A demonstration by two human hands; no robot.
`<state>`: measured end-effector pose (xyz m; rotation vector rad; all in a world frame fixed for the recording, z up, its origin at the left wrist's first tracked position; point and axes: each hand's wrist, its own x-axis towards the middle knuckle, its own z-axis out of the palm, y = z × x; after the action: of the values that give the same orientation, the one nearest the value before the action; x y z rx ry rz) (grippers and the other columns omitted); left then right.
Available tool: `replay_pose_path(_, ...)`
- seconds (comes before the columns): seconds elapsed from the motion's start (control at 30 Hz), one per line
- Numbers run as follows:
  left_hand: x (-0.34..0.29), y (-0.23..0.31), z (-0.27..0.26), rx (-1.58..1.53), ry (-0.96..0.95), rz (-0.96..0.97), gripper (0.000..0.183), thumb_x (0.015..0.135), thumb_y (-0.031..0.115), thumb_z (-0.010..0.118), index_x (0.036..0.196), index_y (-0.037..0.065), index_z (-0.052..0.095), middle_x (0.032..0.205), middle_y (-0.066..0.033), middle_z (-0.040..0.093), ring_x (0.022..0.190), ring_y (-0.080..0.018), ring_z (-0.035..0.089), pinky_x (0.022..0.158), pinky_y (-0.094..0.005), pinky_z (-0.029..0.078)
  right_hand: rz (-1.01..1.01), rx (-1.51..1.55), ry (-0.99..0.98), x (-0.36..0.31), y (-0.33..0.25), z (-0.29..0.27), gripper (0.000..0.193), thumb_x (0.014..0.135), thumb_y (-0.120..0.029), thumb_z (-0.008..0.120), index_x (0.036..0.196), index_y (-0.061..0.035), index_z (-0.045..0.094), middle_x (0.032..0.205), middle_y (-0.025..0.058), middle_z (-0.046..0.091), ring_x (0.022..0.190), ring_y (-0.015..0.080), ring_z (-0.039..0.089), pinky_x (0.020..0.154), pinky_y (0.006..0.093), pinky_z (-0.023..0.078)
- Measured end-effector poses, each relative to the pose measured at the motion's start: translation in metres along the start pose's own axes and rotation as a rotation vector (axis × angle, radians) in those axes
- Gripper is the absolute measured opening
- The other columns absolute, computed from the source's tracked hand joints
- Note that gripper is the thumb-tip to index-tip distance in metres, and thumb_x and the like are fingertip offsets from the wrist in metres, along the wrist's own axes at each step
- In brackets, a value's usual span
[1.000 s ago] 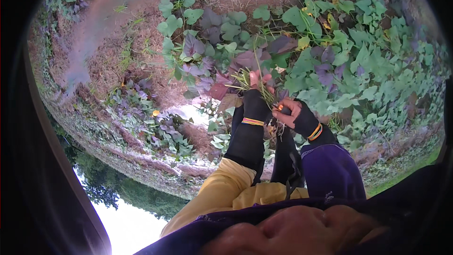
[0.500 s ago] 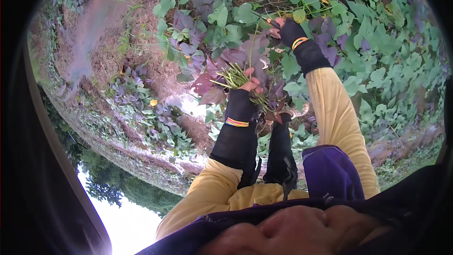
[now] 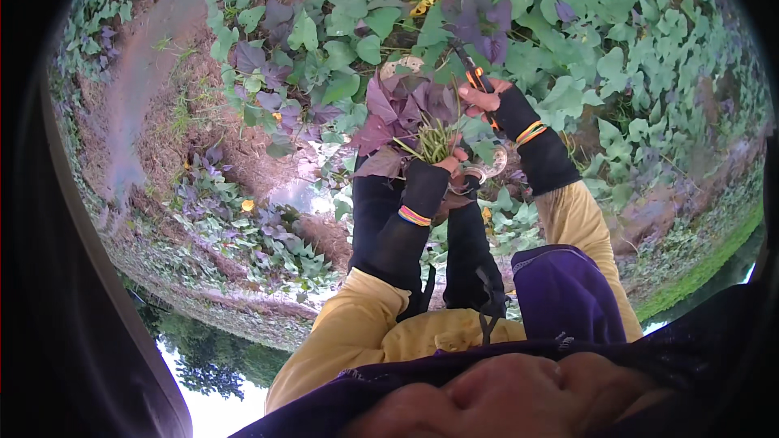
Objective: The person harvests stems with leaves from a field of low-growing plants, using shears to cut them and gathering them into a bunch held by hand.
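My left hand [image 3: 442,169] is clenched around the bunch [image 3: 410,113] of purple-leaved stems above my knees, my right hand [image 3: 485,100] grips the shears [image 3: 475,77] beside it, so I'd cut close and clear of fingers.

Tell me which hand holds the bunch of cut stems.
The left hand: it grips the bunch of stems with purple leaves, while the right hand holds orange-handled shears.

Green leafy vines [image 3: 617,49] cover the ground beside a dirt path [image 3: 142,73].
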<state>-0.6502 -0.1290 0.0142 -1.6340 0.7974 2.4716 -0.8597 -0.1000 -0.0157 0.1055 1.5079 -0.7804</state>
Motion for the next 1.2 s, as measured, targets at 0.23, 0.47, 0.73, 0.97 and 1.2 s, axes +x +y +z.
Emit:
replay_pose_path(0.23,0.004,-0.028,0.047,0.206,-0.147,-0.192,0.034,0.090,0.014,0.061,0.121,0.001,0.056,0.106,-0.0041,0.065,0.088,-0.0107,0.058,0.079,-0.0235,0.047,-0.117,0.431,0.385,-0.066,0.076,-0.055,0.037,0.077,-0.017,0.073,0.107,0.0003,0.062,0.073,0.0012,0.062,0.061,0.0079,0.056,0.055,0.0222,0.043)
replay_pose_path(0.47,0.012,-0.047,0.040,0.164,-0.155,-0.212,0.024,0.092,0.021,0.060,0.107,0.003,0.059,0.083,-0.0024,0.058,0.077,-0.0111,0.056,0.069,-0.0260,0.049,-0.277,0.481,0.383,-0.103,0.134,-0.102,0.036,0.075,-0.011,0.066,0.110,0.0003,0.061,0.066,0.0019,0.059,0.057,0.0095,0.053,0.053,0.0243,0.041)
replay_pose_path(0.73,0.017,-0.048,0.043,-0.029,-0.184,-0.331,0.025,0.093,0.018,0.057,0.115,0.007,0.052,0.087,-0.0039,0.054,0.076,-0.0169,0.058,0.077,-0.0354,0.054,-0.575,-0.289,0.791,-0.160,0.142,-0.089,0.036,0.072,0.003,0.059,0.106,-0.0074,0.064,0.089,0.0112,0.059,0.081,0.0272,0.059,0.072,0.0331,0.048)
replay_pose_path(0.97,0.010,-0.041,0.058,0.040,-0.289,-0.377,0.031,0.095,0.021,0.054,0.122,0.007,0.049,0.105,-0.0085,0.059,0.084,-0.0222,0.063,0.069,-0.0349,0.055,-0.517,0.015,0.613,-0.150,0.197,0.022,0.032,0.073,0.001,0.063,0.103,-0.0077,0.065,0.084,0.0094,0.059,0.076,0.0247,0.061,0.068,0.0310,0.048)
replay_pose_path(1.2,-0.002,-0.034,0.045,0.291,-0.280,-0.586,0.025,0.093,0.021,0.056,0.114,0.008,0.053,0.105,-0.0112,0.061,0.088,-0.0232,0.063,0.075,-0.0396,0.056,-0.550,-0.049,0.600,-0.181,0.194,0.023,0.025,0.078,-0.016,0.069,0.100,-0.0062,0.065,0.081,0.0080,0.060,0.073,0.0212,0.063,0.066,0.0303,0.047)
